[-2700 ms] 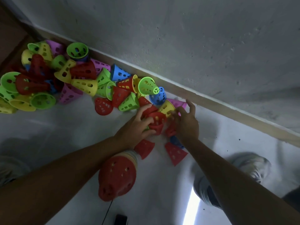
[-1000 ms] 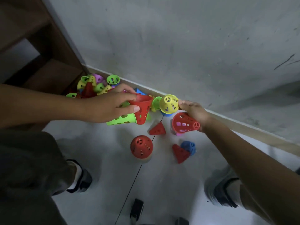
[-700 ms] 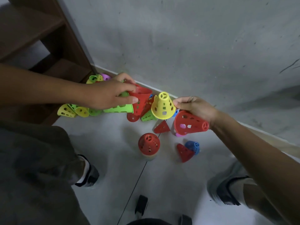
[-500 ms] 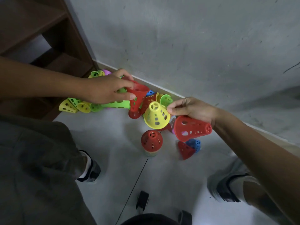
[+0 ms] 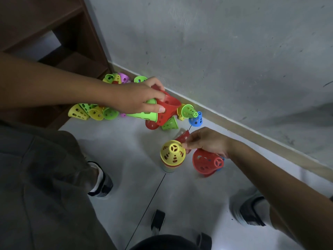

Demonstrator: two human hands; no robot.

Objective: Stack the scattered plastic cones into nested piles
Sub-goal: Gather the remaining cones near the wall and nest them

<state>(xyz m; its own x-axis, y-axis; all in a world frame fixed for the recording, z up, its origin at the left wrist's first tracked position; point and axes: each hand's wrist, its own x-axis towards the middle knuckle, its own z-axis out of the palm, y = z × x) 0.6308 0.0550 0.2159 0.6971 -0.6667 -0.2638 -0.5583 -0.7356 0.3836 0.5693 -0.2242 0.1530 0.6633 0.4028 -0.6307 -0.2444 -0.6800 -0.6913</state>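
The left hand [image 5: 137, 100] holds two cones, one red cone [image 5: 166, 110] and one green cone [image 5: 144, 113]. The right hand [image 5: 207, 143] pinches one yellow cone [image 5: 172, 153] on the pile and grips another red one [image 5: 207, 162].

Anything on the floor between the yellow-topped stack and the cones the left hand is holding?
Head view: mostly bare floor. Near the left hand lie a loose red cone and green cone, past the stack.
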